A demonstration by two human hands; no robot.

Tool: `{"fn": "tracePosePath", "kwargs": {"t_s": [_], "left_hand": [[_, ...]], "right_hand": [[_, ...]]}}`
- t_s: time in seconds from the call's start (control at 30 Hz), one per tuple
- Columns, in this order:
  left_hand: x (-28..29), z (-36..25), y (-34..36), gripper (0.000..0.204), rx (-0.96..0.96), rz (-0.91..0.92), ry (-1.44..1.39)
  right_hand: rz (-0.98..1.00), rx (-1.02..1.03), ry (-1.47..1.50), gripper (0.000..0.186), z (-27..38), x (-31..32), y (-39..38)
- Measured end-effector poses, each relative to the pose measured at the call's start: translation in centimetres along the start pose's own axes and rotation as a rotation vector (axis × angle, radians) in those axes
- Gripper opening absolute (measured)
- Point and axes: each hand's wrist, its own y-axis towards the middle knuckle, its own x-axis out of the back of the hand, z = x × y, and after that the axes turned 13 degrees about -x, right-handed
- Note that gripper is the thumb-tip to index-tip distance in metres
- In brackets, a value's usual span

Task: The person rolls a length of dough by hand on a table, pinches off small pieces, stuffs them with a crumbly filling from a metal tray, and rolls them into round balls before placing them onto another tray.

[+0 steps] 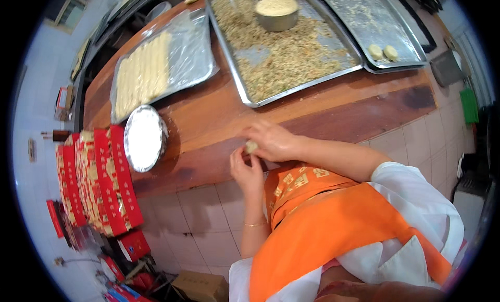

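Note:
A small pale piece of dough (251,146) is pinched between my two hands, just above the near edge of the wooden table. Thumb and fingers of my left hand (247,171) close on it from below. My right hand (272,141) curls over it from the right, its fingers bent around the piece. Beyond the hands lies a large metal tray (307,91) spread with crumbly brownish filling (284,62). A round metal bowl (277,24) of pale crumbs stands in that filling. Two round dough balls (383,53) rest at the near end of another metal tray (359,15) on the right.
On the left, pale dough strips (143,73) lie on a plastic-covered tray (195,75). A silvery oval dish (145,138) stands near the table's left edge, beside stacked red and gold boxes (104,182). A cardboard box (200,286) sits on the tiled floor.

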Motion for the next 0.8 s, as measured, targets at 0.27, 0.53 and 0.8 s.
{"fn": "tracePosePath", "kwargs": {"t_s": [0.27, 0.53, 0.8], "left_hand": [[-0.7, -3.4, 1.9, 0.05, -0.238, 0.269, -0.141], [-8.9, -5.9, 7.9, 0.068, -1.063, 0.771, 0.116], [-1.1, 4.1, 25.2, 0.042, -0.786, -0.066, 0.668]], "right_hand": [[-0.13, -0.256, -0.011, 0.026, -3.5, 4.7, -5.2], [-0.34, -0.404, -0.557, 0.037, -5.4, 17.7, -14.0], [-0.24, -0.084, -0.283, 0.021, 0.9, 19.8, -0.8]]}}
